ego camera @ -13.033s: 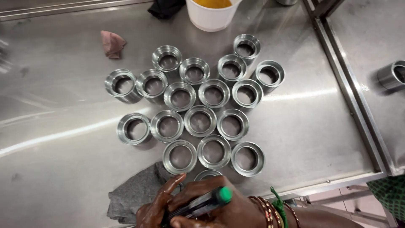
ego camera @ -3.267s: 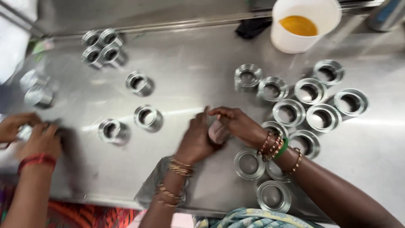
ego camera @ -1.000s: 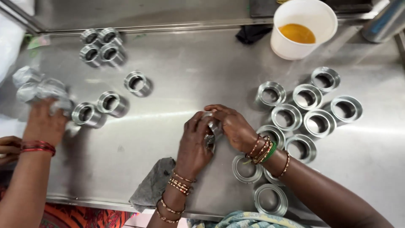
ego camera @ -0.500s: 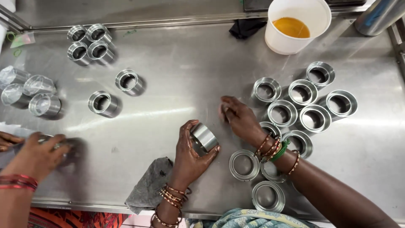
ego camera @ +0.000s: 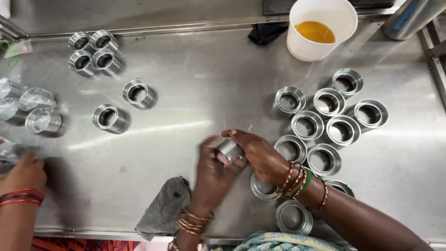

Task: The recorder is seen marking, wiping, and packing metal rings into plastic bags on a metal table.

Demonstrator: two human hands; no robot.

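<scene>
— Where's the metal ring (ego camera: 228,151)?
— Near the counter's (ego camera: 195,93) front edge, both hands closed round it: left hand (ego camera: 211,168) cupping, right hand (ego camera: 260,155) pinching.
— Advice?
— Steady it; turn gently.

Clear crinkled plastic bags (ego camera: 28,100) at the far left edge of the steel worktop (ego camera: 195,93), well left of both grips; some wrapped around shiny metal rings. One small clear pouch with green and pink patches (ego camera: 17,48) farther up the left edge, well apart from the grips. No labels, signs or screens visible.
</scene>
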